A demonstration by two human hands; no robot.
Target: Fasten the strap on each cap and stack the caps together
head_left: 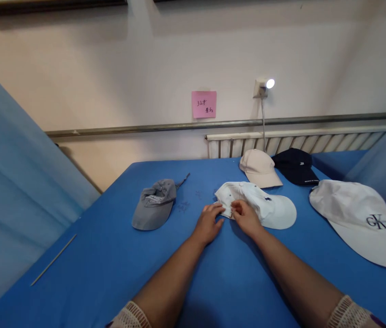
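A white baseball cap (pixel 256 200) with a small dark emblem lies on the blue surface, its brim pointing right. My left hand (pixel 210 222) rests at the cap's back end, its fingertips bent against the edge and the thumb reaching right. My right hand (pixel 246 217) pinches the strap area at the cap's rear opening, thumb and fingers together. The two hands are close to each other. What exactly lies between the right fingertips is too small to make out. To the left is a grey cap (pixel 155 204) with a cord trailing from it.
A beige cap (pixel 260 167) and a navy cap (pixel 296 166) sit at the back right, with a larger white cap (pixel 360 218) nearer. A thin stick (pixel 53 259) lies at left. Behind the blue surface (pixel 111 282) are a radiator (pixel 298 137) and a wall rail (pixel 138 128); curtains (pixel 15 191) hang at left.
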